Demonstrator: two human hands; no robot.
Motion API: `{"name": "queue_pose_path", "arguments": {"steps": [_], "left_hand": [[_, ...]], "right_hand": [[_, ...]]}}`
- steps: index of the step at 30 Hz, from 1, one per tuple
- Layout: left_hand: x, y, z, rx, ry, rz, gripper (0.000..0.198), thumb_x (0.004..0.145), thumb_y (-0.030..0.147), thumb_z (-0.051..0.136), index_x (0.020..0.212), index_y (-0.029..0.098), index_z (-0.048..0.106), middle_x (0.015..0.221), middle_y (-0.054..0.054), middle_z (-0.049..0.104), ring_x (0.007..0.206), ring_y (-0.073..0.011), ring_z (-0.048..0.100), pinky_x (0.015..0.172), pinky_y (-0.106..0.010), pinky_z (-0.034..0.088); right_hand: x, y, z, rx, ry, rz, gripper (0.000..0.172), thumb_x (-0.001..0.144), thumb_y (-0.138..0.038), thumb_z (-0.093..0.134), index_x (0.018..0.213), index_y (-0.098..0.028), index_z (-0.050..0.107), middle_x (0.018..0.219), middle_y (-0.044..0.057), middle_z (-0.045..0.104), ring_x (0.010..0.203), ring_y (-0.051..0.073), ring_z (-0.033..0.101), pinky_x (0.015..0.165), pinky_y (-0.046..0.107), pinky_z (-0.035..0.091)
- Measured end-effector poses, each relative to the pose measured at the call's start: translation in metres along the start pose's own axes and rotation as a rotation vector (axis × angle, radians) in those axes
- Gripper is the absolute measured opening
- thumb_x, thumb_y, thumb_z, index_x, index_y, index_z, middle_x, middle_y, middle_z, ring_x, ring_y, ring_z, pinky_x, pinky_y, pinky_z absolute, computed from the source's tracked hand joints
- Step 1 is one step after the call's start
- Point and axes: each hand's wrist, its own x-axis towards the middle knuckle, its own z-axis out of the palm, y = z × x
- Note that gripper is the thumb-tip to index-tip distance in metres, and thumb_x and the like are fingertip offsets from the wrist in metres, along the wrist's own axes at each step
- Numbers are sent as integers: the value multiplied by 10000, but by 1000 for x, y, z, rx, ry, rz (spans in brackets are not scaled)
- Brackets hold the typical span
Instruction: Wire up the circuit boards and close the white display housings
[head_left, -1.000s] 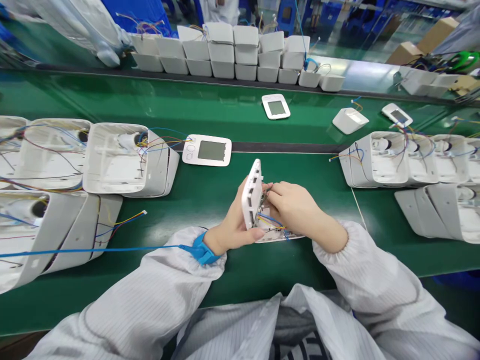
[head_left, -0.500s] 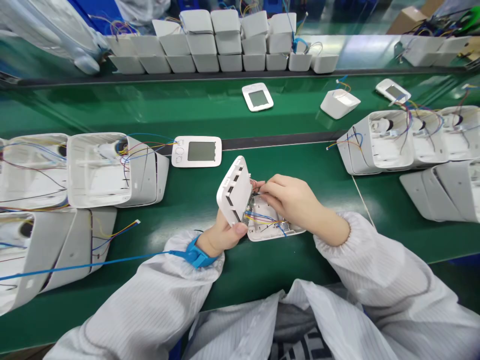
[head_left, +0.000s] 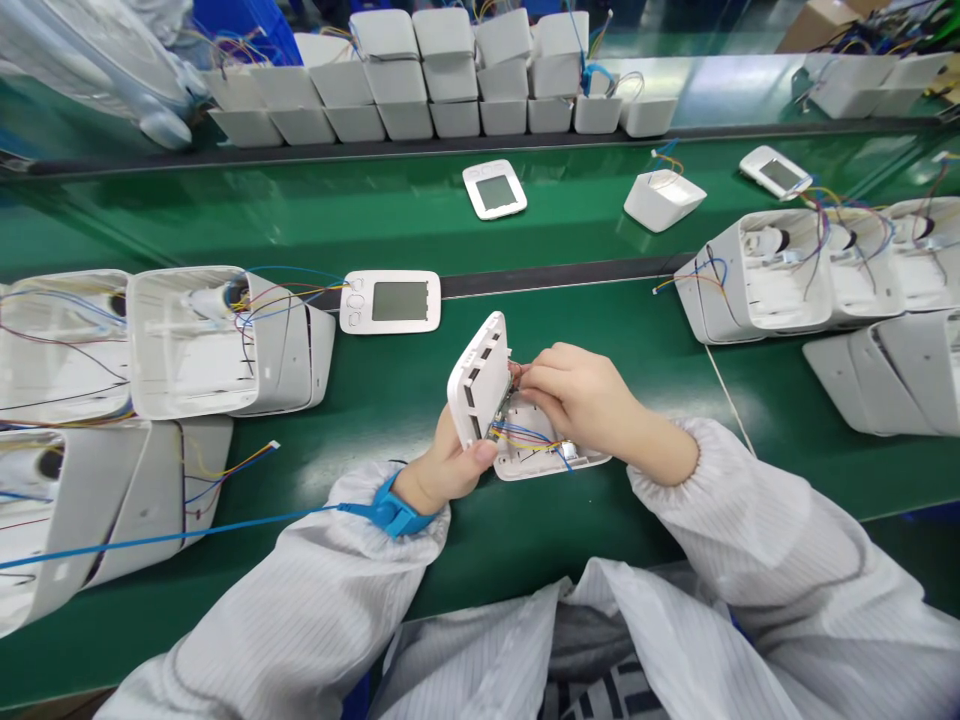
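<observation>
My left hand (head_left: 457, 462) grips a white plastic front cover (head_left: 478, 382), thumb at its lower edge, and keeps it tilted up. A strip of circuit board (head_left: 499, 415) shows along the cover's inner side. Blue, red and yellow wires (head_left: 525, 436) run from there into a shallow white back shell (head_left: 517, 464), which lies below on the bench. My right hand (head_left: 574, 392) is closed in a pinch at the cover's inner side, above the shell. What its fingertips hold is hidden. A blue wrist strap (head_left: 394, 508) circles my left wrist.
White housings with loose wires stand at left (head_left: 232, 340) and right (head_left: 784, 280). A white display unit (head_left: 395, 301) lies ahead. Beyond a dark rail, the green belt carries another display (head_left: 495, 190) and a white wedge-shaped part (head_left: 664, 200). A blue cord (head_left: 187, 532) trails left from my wrist.
The front cover has shifted slightly right and stands a little more upright. The parts on the far green belt have slid left. My right hand keeps its pinch in nearly the same place.
</observation>
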Motion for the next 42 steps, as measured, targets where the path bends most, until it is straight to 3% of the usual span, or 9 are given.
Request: {"name": "queue_pose_path", "arguments": {"steps": [9,13,18,22,27,32,35,38,42], "left_hand": [[10,7,1,102,-117,54,664,845,561,595,1412,231,491,1459,-130,495,1362,-382,455,1161,-606,329],[8,6,0,150,-103,59,695,843,520,614,1456,253,423,1468,-127,481,1339,-372,480,1138,-586,369],[4,-2,-5,158,-50,20,700,822,592,609,1424,264,469,1448,-114,503,1350,-373,465,1140,-578,372],[3,-5,-6,81,-36,-7,695,826,628,591,1385,225,503,1396,-134,542,1335,-362,484,1141,-557,378],[7,3,1,45,-15,-12,738,772,639,665,1355,210,520,1359,-137,543,1290,-349,510,1128,-543,386],[8,5,2,74,-26,3,728,782,621,667,1350,197,503,1349,-147,520,1269,-340,508,1112,-540,393],[7,3,0,111,-47,-2,765,785,629,654,1380,191,458,1354,-157,505,1282,-348,496,1103,-544,403],[6,2,-1,141,-58,3,834,792,643,638,1446,201,372,1372,-161,491,1298,-353,486,1106,-557,399],[8,7,5,227,-84,44,893,819,574,654,1528,227,235,1416,-156,462,1304,-336,483,1122,-537,391]], "right_hand": [[1,2,2,-66,55,-90,248,960,-171,483,809,-174,680,844,39,694,789,175,550,688,297,408],[1,0,6,-184,44,-71,240,958,-190,491,792,-157,661,764,62,631,733,189,504,635,316,361],[3,-3,12,-181,13,-6,214,967,-222,521,846,-142,678,783,65,630,758,187,528,650,311,368],[3,-4,-11,49,-38,102,241,989,-291,529,916,-167,722,866,52,676,804,161,584,702,283,409],[-4,-3,-54,494,-334,-30,163,897,-341,688,992,-221,745,884,19,658,799,129,602,692,241,461],[-5,2,-51,611,-349,-57,112,924,-163,635,897,-193,741,841,4,702,828,122,637,740,233,487],[-4,6,-38,500,-285,-117,111,927,-165,632,892,-194,733,800,-13,713,763,119,638,701,234,468],[-1,10,-27,202,-225,-184,136,945,-219,615,887,-204,737,772,0,702,743,140,608,659,265,414],[0,11,-19,-136,-184,-194,162,935,-240,620,846,-195,747,954,72,695,869,198,548,687,326,363]]}}
